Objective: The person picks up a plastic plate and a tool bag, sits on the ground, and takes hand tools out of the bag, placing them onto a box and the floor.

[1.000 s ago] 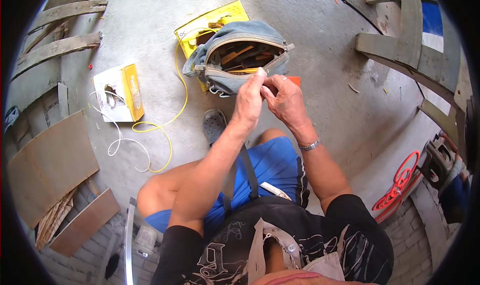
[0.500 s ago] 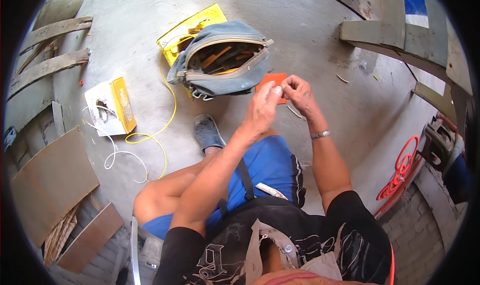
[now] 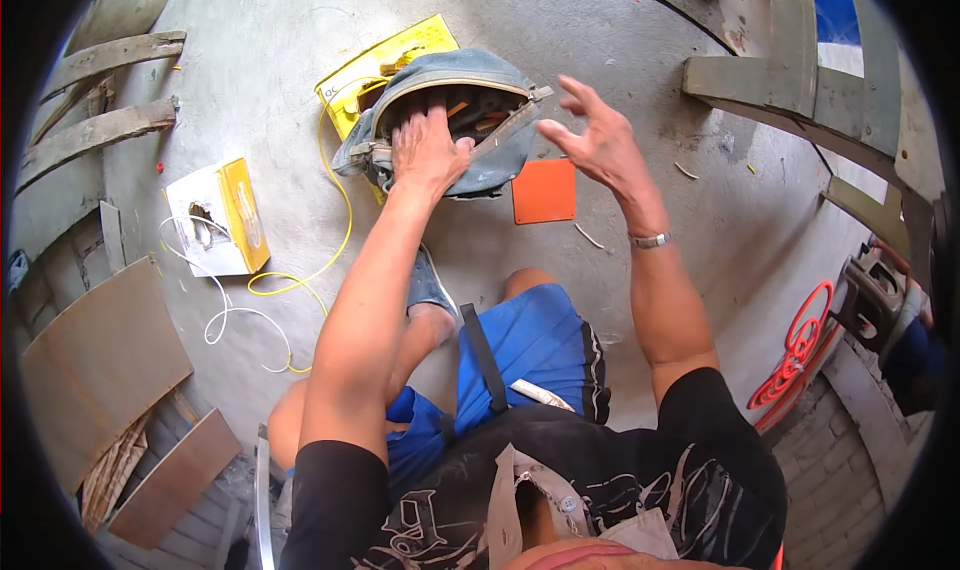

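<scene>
A worn blue-grey tool bag [image 3: 480,170] with its zip open sits in front of me, leaning over a yellow box [image 3: 425,38]. Inside it several tools show, some with orange parts, too dim to name. My left hand [image 3: 430,150] reaches into the bag's mouth, fingers spread, the tips partly in shadow. My right hand [image 3: 600,140] hovers just right of the bag with thumb and fingers apart, holding nothing. Below and left of that hand, a flat orange plate [image 3: 544,192] lies on the floor beside the bag.
A white and yellow carton [image 3: 215,220] feeds out white wire [image 3: 222,320]; yellow wire [image 3: 350,215] runs from the yellow box. Wooden boards [image 3: 105,360] stand at left, a wooden frame [image 3: 760,90] at upper right. A coiled red hose [image 3: 797,345] lies right.
My hands were together over the orange plate and have parted. The left went into the bag; the right moved slightly up and opened, uncovering the plate.
</scene>
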A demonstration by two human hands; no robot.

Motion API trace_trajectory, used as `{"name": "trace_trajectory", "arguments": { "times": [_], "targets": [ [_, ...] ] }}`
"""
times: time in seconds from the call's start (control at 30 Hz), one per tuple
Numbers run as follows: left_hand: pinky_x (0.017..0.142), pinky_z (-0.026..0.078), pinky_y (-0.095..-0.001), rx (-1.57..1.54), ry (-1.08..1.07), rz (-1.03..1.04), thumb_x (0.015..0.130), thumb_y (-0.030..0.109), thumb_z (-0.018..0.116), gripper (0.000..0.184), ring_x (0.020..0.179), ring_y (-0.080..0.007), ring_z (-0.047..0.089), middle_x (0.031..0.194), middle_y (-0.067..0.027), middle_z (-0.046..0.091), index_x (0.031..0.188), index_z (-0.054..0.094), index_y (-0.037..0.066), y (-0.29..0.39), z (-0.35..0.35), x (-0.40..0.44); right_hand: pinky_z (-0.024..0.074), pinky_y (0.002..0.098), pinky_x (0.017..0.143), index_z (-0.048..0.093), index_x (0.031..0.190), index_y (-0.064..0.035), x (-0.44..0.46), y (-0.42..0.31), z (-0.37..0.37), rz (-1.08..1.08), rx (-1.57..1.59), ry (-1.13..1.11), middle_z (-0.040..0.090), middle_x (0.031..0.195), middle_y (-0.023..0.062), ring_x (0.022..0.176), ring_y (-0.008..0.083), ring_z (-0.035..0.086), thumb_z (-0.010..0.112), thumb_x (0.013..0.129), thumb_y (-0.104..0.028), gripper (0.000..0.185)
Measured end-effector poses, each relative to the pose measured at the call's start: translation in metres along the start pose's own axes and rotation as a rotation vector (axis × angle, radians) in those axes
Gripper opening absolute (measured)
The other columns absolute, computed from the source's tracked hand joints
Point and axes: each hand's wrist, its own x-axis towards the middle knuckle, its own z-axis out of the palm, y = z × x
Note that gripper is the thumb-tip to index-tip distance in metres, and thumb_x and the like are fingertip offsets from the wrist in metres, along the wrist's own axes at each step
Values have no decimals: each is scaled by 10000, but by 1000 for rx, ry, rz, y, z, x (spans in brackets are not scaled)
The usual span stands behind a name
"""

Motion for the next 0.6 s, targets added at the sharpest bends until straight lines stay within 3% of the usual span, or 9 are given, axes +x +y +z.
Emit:
{"name": "trace_trajectory", "arguments": {
  "times": [0.03, 0.1, 0.17, 0.23, 0.27, 0.3, 0.37, 0.43, 0.6],
  "targets": [
    [863, 429, -473, -3, 3, -3, 708, 337, 690, 507, 972, -379, 575, 1015, -247, 603, 1044, 559, -20, 2, -2, 2, 504, 383, 778, 542, 1218, -50, 9, -12, 8, -4, -3, -3, 670, 918, 188, 896, 324, 645, 682, 743, -458, 642],
    [878, 425, -466, 38, -121, -48, 682, 350, 720, 539, 1002, -366, 575, 1049, -232, 607, 1062, 569, -1, 2, -11, 6, 507, 410, 749, 556, 1179, -80, 36, -28, 27, -261, -254, 6, 665, 888, 180, 863, 354, 634, 652, 784, -428, 536],
    [890, 426, -449, 85, -262, -67, 645, 321, 760, 533, 1016, -349, 573, 1066, -195, 603, 1065, 589, 40, 7, -17, 12, 499, 417, 730, 582, 1119, -72, 59, -14, 61, -248, -242, -60, 650, 867, 190, 850, 370, 618, 617, 823, -354, 411],
    [841, 454, -470, 122, -1, 109, 650, 285, 748, 530, 971, -372, 574, 1007, -205, 588, 1046, 551, -7, 8, -13, 8, 490, 423, 711, 608, 1060, -64, 65, -18, 66, -223, -235, -127, 635, 846, 200, 837, 387, 602, 583, 862, -280, 294],
    [819, 471, -463, 81, -101, 117, 657, 246, 736, 523, 957, -372, 572, 1009, -202, 568, 1063, 521, -3, 9, -10, 12, 485, 442, 691, 604, 979, -61, 66, -16, 64, -184, -181, -124, 628, 801, 206, 795, 392, 600, 555, 871, -277, 246],
    [809, 479, -458, 57, 16, 233, 652, 224, 724, 507, 939, -383, 569, 1004, -209, 563, 1052, 500, 8, -1, 10, 10, 480, 460, 670, 601, 899, -58, 63, -20, 60, -144, -126, -127, 620, 756, 213, 752, 397, 597, 528, 881, -274, 229],
    [868, 452, -461, -41, -29, 321, 635, 199, 716, 547, 976, -395, 549, 1007, -220, 557, 1092, 486, 3, -10, 18, -8, 466, 470, 652, 601, 852, -27, 42, -22, 56, -138, -41, -76, 599, 736, 230, 736, 413, 583, 513, 886, -253, 245],
    [925, 412, -454, -21, 219, 482, 618, 172, 704, 606, 1026, -393, 526, 1036, -227, 554, 1151, 473, 0, -14, 19, -32, 463, 475, 651, 596, 844, -11, 24, -24, 50, -43, 23, -86, 595, 753, 239, 760, 432, 574, 497, 888, -216, 232],
    [903, 427, -426, 4, 82, 495, 625, 139, 657, 545, 999, -372, 555, 1049, -197, 589, 1149, 552, 32, -26, 24, -70, 472, 411, 628, 595, 899, -4, -36, -23, 48, -4, 78, -197, 574, 783, 253, 751, 427, 578, 497, 873, -103, 141]
  ]
}}
